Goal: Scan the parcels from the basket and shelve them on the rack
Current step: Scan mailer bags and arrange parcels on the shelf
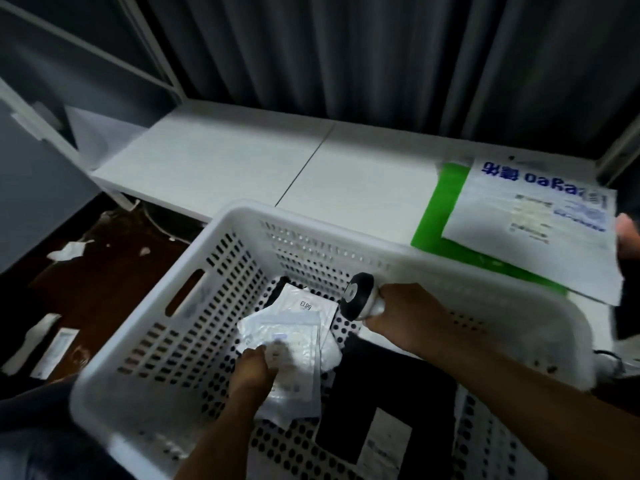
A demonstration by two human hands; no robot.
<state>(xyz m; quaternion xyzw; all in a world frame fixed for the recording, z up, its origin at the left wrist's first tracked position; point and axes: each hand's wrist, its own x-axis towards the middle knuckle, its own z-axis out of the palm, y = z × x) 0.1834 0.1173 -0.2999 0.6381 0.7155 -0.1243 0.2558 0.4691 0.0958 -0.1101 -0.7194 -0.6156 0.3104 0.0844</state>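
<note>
A white perforated basket (166, 327) fills the lower middle of the view. Inside it, my left hand (254, 372) grips a flat white bubble-mailer parcel (294, 344). Under that parcel lies another white parcel (308, 303) marked 6813. My right hand (398, 315) holds a white and black barcode scanner (358, 296) above the basket, its head turned toward the parcels. A black parcel (391, 386) lies on the basket floor under my right forearm.
The rack's low white shelf (242, 161) runs behind the basket. On its right end lie a green parcel (446, 209) and a white parcel (540, 223) with blue print. Another person's hand (628, 237) shows at the right edge. Paper scraps (65, 252) litter the dark floor at left.
</note>
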